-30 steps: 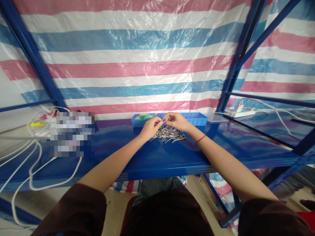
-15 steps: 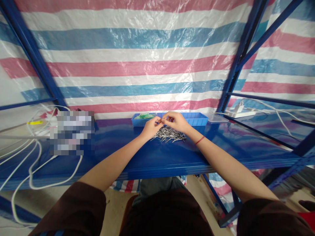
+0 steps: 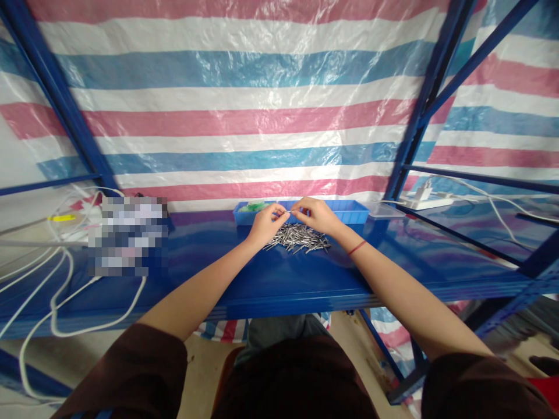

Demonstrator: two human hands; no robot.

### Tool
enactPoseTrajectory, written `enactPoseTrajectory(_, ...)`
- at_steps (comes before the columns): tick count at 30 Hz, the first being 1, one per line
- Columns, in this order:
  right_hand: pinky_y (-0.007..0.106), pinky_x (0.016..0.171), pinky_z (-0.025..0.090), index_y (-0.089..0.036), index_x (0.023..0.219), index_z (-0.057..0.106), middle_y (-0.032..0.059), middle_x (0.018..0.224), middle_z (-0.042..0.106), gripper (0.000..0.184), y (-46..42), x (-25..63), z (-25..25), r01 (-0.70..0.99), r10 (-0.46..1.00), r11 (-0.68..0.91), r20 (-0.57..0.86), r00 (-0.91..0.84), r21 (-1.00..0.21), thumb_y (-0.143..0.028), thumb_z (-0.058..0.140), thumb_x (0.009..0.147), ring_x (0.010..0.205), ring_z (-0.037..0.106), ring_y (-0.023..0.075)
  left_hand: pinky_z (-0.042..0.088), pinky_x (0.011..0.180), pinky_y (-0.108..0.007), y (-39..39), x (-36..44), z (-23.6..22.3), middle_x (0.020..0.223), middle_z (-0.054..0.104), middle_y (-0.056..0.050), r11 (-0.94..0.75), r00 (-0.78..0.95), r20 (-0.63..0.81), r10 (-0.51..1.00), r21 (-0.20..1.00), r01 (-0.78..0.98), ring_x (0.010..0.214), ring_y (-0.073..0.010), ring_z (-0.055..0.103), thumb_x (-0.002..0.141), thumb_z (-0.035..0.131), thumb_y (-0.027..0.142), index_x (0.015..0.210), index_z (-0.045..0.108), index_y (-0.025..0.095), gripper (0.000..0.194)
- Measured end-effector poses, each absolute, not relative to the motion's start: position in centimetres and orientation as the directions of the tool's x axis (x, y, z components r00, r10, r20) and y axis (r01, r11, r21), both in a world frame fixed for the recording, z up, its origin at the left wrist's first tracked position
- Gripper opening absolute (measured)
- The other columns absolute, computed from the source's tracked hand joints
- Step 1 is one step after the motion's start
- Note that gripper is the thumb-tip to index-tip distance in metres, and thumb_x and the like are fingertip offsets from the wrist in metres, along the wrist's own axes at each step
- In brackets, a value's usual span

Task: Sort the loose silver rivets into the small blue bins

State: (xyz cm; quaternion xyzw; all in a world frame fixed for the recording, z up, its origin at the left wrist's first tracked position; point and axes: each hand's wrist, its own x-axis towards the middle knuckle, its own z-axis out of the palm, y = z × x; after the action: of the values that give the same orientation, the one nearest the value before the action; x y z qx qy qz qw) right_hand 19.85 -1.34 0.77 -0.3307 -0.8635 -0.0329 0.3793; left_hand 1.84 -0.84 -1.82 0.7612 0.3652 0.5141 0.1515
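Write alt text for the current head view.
A person's left hand and right hand come close at the fingertips, with a thin piece, too small to identify, between them, by a pile of slim metal pieces on a blue table. Behind are a blue bin and a striped plastic sheet; white cables lie at left.

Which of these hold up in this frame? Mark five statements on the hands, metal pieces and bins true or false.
1. A thin piece shows between the fingertips of the left hand and right hand. True.
2. The metal pieces lie inside a bin. False: they are piled on the blue table.
3. The red band is on the left arm. False: it is on the right.
4. Green material sits in the left blue bin. True.
5. The hands are wide apart. False: they nearly meet.
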Motion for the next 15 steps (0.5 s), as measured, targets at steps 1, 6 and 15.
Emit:
enactPoseTrajectory(1,0.025,0.066,0.040,-0.016,0.086,0.066,0.0049,0.081,0.066,0.022,-1.1,19.9,0.7,0.615,0.560,0.766,0.667,-0.492,-0.189,-0.028,0.048,0.085,0.067,0.055,0.0133,0.048,0.071,-0.026,-0.9,1.9,-1.8,0.080,0.063,-0.001,-0.675,0.193,0.663,0.723,0.619,0.402,0.074,-0.0132,0.060,0.078,0.059,0.031,0.087,0.056,0.017,0.017)
enactPoseTrajectory(6,0.026,0.067,0.039,-0.015,0.090,0.065,0.0082,0.086,0.068,0.027,0.2,20.0,0.2,0.840,0.683,0.513,0.677,-0.273,-0.178,-0.027,0.041,0.089,0.074,0.059,0.0171,0.046,0.067,-0.027,-1.6,2.4,-1.8,0.078,0.063,-0.001,-0.594,0.182,0.580,0.794,0.676,0.437,0.066,-0.0131,0.059,0.080,0.056,0.034,0.114,0.046,0.016,0.040)
enactPoseTrajectory(15,0.029,0.066,0.040,-0.016,0.103,0.062,0.0112,0.094,0.068,0.035,0.9,20.8,-0.2,0.960,0.783,0.248,0.611,-0.117,-0.133,-0.039,0.039,0.090,0.083,0.062,0.0231,0.043,0.073,-0.024,-3.3,2.7,-1.8,0.083,0.064,-0.003,-0.851,0.719,0.485,0.498,0.110,0.514,0.079,-0.0143,0.059,0.083,0.049,0.022,0.081,0.066,0.019,0.017)
